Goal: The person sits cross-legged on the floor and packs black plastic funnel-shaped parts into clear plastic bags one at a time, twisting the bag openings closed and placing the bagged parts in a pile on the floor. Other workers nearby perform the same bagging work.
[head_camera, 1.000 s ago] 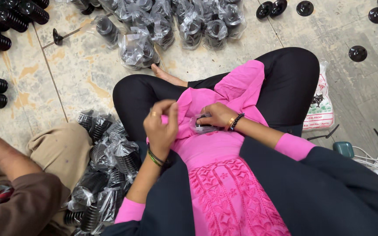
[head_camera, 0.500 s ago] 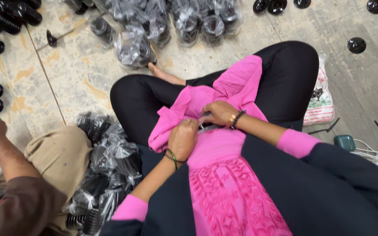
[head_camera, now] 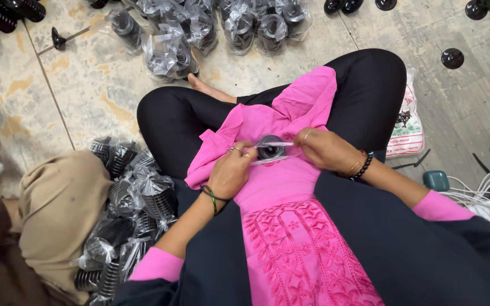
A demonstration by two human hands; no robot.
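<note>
Mottled beige stone-tile floor (head_camera: 92, 96)

Both hands (head_camera: 279, 161) around bagged black part (head_camera: 270, 148)

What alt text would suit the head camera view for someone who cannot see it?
Seen from above, a seated person's left hand and right hand hold a round black part in clear plastic wrap over a pink lap. Bagged black parts are piled on the stone floor.

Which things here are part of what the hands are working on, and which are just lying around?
In hand:
- round black ribbed part in clear plastic bag, held by left hand and right hand
- bagged black parts piled alongside

Lying about:
- white printed bag
- teal object
- white cables
</note>
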